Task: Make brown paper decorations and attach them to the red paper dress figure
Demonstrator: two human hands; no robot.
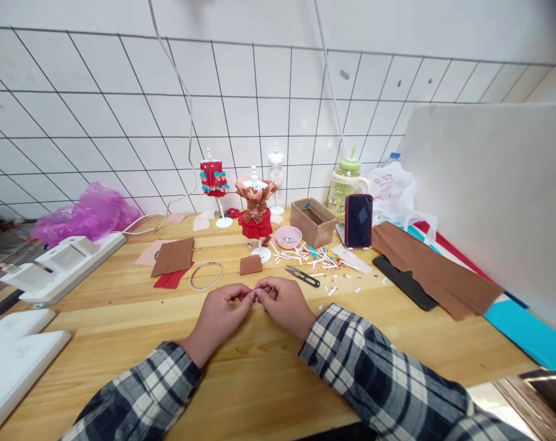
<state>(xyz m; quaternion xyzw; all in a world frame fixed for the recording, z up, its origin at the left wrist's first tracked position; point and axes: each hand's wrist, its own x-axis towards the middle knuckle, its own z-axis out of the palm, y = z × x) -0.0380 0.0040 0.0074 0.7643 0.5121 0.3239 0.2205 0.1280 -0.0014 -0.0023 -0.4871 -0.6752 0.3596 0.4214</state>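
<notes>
My left hand [225,312] and my right hand [285,303] meet above the near middle of the wooden table, fingertips pinched together. Whatever lies between them is too small or hidden to make out. Just beyond my fingers is a small brown paper piece [251,264], with black thread snips [302,276] to its right and a thin metal ring [207,275] to its left. Behind them stands a miniature dress form [255,217] in a red skirt and brown pleated top with a bow.
Farther back are a red-dressed form [214,180], a bare white form [276,177], a pink bowl [288,237] and a cardboard box [313,223]. Paper scraps [319,257] lie scattered. A phone [358,221] stands upright right of the box; a power strip [71,267] runs along the left.
</notes>
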